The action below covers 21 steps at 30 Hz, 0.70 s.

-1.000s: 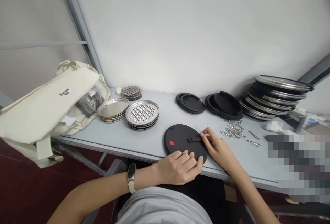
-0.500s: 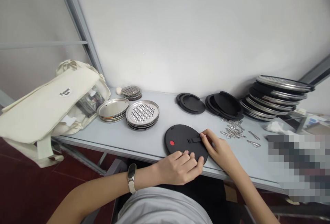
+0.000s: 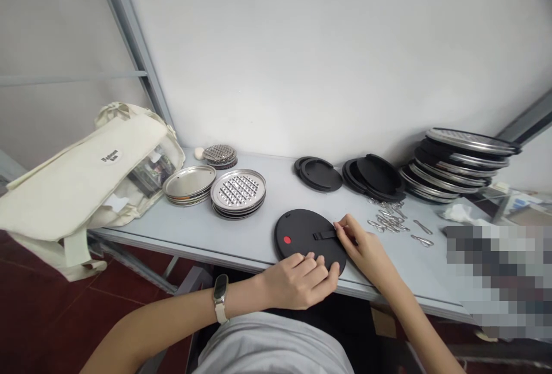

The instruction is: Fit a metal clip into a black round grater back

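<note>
A round black plastic disc (image 3: 302, 233) with a red dot (image 3: 287, 240) lies flat on the table's front edge. A short black strap (image 3: 324, 235) runs across its right half. My left hand (image 3: 297, 282) grips the disc's lower rim, its fingers curled over the top face. My right hand (image 3: 362, 246) holds the right rim, with the thumb and fingertips at the strap's end. A white-strapped band circles my left wrist.
The pale grey table (image 3: 250, 242) holds stacks of grater plates (image 3: 238, 191), plain metal plates (image 3: 188, 185), black discs (image 3: 374, 177), and a tall leaning stack (image 3: 459, 164). Metal clips (image 3: 388, 220) lie right of the disc. A canvas bag (image 3: 81, 181) sits left; a pixelated patch (image 3: 500, 282) covers the right.
The view has shifted very slightly. My hands and the black disc have stayed almost in the same place.
</note>
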Available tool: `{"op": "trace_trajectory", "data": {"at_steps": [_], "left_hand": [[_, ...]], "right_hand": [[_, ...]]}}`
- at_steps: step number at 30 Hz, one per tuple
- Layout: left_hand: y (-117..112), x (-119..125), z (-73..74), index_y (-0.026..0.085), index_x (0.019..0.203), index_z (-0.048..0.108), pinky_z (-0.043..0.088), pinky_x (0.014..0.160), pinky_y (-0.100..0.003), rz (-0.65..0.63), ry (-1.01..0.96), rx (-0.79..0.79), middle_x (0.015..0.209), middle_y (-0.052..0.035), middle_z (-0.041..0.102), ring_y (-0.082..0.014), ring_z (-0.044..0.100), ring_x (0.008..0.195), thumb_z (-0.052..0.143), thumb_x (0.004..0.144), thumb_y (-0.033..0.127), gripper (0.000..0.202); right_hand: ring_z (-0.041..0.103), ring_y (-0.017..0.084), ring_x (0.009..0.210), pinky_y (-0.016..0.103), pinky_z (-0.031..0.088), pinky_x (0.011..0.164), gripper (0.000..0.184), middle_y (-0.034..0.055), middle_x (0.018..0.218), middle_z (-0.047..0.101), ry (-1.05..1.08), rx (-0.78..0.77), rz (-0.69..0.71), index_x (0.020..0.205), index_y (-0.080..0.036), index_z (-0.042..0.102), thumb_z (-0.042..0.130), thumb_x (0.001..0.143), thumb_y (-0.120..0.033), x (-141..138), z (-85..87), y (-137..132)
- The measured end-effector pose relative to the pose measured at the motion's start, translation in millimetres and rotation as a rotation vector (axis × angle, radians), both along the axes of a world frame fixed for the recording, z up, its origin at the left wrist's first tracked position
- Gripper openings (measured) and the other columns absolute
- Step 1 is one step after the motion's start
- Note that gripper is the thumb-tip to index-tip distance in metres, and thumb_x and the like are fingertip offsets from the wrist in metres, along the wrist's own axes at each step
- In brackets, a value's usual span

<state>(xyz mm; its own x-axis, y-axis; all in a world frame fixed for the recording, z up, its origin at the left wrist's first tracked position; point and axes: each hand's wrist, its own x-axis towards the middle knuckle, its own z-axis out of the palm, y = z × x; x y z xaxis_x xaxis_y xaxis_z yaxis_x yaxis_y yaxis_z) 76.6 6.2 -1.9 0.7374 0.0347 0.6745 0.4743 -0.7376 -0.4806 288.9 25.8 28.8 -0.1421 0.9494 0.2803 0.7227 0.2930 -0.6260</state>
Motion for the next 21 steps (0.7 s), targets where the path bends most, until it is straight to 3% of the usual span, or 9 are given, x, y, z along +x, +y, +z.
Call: {"op": "trace_trajectory", "data": {"at_steps": [16,21], "left_hand": [[1.3,0.7,-3.7,0.013,0.122,0.062,0.042,0.070,-0.026,0.012,0.049,-0.006,0.100,-0.0098,0.067,-0.0170,0.062,0.085,0.056,0.092,0.030,0.035],[1.0,0.4,-3.9,0.011,0.125,0.060,0.044,0.074,-0.028,0.016,0.071,-0.002,0.104,-0.0109,0.067,-0.0185,0.064,0.091,0.054,0.093,0.033,0.040]], "right_hand": [[0.048,0.015,0.047,0.025,0.041,0.053,0.026,-0.0061,0.058,0.046,-0.010,0.047,-0.007,0.079,-0.027,0.035,0.036,0.099,-0.043,-0.7,-0.8,0.9],[0.049,0.014,0.048,0.025,0.041,0.053,0.025,-0.0060,0.058,0.048,-0.021,0.054,-0.021,0.078,-0.027,0.035,0.037,0.099,-0.041,-0.6,-1.4,1.1]]}}
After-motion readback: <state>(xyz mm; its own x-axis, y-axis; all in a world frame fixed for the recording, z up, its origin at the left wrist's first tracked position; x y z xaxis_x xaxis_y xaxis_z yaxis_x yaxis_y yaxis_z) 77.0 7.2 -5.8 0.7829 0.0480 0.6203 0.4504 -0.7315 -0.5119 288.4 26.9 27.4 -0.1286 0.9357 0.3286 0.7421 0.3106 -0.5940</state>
